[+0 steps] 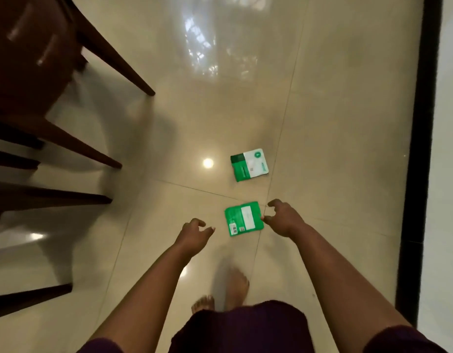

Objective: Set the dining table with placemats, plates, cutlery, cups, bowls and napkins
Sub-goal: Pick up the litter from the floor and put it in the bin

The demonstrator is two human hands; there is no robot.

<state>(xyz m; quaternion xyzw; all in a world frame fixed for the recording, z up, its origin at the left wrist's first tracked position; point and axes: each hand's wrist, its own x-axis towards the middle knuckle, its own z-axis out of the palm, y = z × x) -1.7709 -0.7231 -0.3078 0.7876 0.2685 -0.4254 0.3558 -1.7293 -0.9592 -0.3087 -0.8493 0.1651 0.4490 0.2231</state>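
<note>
Dark wooden chair legs (98,151) fill the left of the frame. At lower centre the left hand (194,233) is held above the tiled floor (322,123) with fingers loosely curled, holding nothing. Just right of it a green napkin packet (243,221) lies flat, a second packet (249,164) above it. The right hand (284,219), fingers hooked, is seen at the near packet's right edge; contact cannot be told. The packets are judged light, soft and slippery-wrapped, best pinched at an edge.
</note>
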